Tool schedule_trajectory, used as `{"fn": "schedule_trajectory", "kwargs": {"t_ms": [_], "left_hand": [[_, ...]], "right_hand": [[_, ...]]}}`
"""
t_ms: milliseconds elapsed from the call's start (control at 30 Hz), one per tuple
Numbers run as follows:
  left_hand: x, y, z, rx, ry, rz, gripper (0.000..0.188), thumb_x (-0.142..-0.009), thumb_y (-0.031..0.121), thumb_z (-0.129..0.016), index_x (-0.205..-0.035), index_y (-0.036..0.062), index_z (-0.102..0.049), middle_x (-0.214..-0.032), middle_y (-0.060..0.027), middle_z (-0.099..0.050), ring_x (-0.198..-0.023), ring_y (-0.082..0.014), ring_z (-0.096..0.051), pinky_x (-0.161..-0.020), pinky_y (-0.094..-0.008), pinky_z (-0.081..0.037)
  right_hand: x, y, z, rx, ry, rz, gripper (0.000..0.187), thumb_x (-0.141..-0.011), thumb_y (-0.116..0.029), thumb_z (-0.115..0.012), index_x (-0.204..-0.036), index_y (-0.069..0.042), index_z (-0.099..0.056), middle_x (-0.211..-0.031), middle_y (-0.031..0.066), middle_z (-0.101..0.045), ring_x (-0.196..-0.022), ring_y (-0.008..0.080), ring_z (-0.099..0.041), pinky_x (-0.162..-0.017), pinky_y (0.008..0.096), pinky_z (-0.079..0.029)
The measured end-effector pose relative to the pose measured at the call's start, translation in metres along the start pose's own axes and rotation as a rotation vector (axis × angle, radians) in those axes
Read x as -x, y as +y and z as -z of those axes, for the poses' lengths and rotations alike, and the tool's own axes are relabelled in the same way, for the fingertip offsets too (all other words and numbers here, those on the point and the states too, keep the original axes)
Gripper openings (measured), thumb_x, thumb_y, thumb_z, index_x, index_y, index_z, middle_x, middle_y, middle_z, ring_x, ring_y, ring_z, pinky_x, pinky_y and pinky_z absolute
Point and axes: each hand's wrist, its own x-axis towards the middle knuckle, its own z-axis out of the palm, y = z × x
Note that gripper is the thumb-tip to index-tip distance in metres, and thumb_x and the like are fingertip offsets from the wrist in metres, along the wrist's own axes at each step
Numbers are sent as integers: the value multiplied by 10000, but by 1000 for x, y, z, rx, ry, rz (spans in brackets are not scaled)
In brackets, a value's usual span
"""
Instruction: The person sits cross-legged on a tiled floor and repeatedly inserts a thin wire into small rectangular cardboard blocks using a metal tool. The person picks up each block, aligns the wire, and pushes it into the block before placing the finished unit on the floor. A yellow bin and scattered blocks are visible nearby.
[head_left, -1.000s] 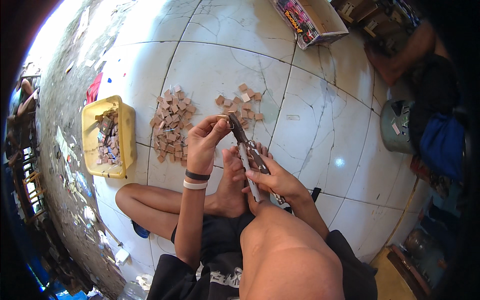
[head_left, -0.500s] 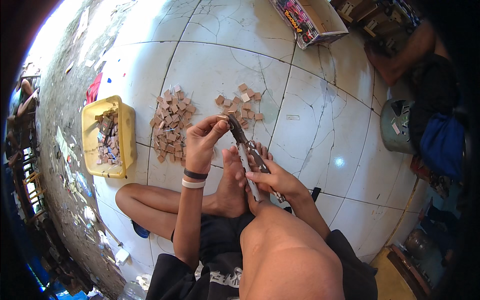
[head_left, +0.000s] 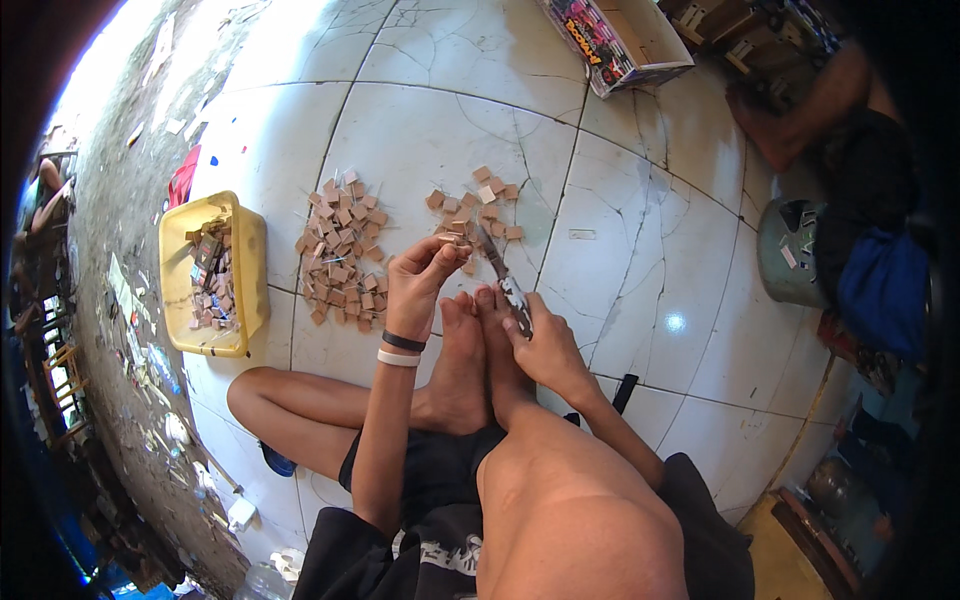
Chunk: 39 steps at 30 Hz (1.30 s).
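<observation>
My left hand (head_left: 415, 285) pinches a small square wooden block (head_left: 458, 239) between thumb and fingertips, above my feet. A pair of worn pliers (head_left: 508, 283), dark with patches of pale paint, is gripped in my right hand (head_left: 547, 345). Their tip points up and away, just right of the block and apparently apart from it. Beyond my hands lies a small pile of wooden blocks (head_left: 487, 200). A larger heap of similar blocks (head_left: 340, 245), with thin pale pins sticking out, spreads on the tiles to the left. My fingers hide part of the held block.
A yellow tub (head_left: 257, 270) holding more blocks and scraps stands at left. At the top right is an open cardboard box (head_left: 612, 45). Another person's leg (head_left: 815, 115) and a grey-green bucket (head_left: 785, 265) are on the right. Cracked white floor tiles (head_left: 650, 270) extend around.
The pliers have turned from showing two spread handles to a narrow, edge-on view, and their tip has come away from my left fingertips. My left hand has shifted slightly right.
</observation>
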Motion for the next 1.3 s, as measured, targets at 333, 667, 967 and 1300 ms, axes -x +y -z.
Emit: {"fn": "schedule_trajectory", "kwargs": {"t_ms": [333, 667, 967, 1300], "left_hand": [[-11, -2, -2, -713, 260, -79, 332, -1078, 228, -668, -1201, -67, -759, -1044, -100, -804, -973, -180, -768, -805, -272, -574], [9, 24, 57, -1477, 544, -396, 283, -886, 39, -759, -1169, 43, -743, -1141, -145, -740, -1073, -333, -713, -941, -424, -564], [0, 7, 72, -1413, 548, -353, 213, -876, 76, -790, -1084, 56, -751, -1038, -127, -743, -992, -351, -696, -918, -459, -536], [42, 19, 48, -779, 405, -412, 168, -995, -39, -653, -1152, -27, -714, -1060, -104, -651, -876, -193, -730, -760, -326, -606]], "right_hand": [[-3, 18, -1, -305, 243, 24, 358, -1067, -213, -648, -1352, -17, -557, -1009, 154, -715, -909, 264, -709, -867, 405, -555], [-12, 36, 5, -380, 196, 54, 381, -1046, -250, -657, -1339, -18, -583, -989, 169, -727, -885, 306, -718, -855, 424, -554], [5, 18, 16, -672, 169, 30, 291, -1042, -147, -658, -1279, 10, -602, -1029, 77, -726, -903, 141, -688, -847, 323, -556], [80, 0, 125, -959, 256, -121, 549, -1055, -221, -677, -1539, -29, -505, -1225, 133, -699, -1083, 207, -671, -808, 395, -617]]}}
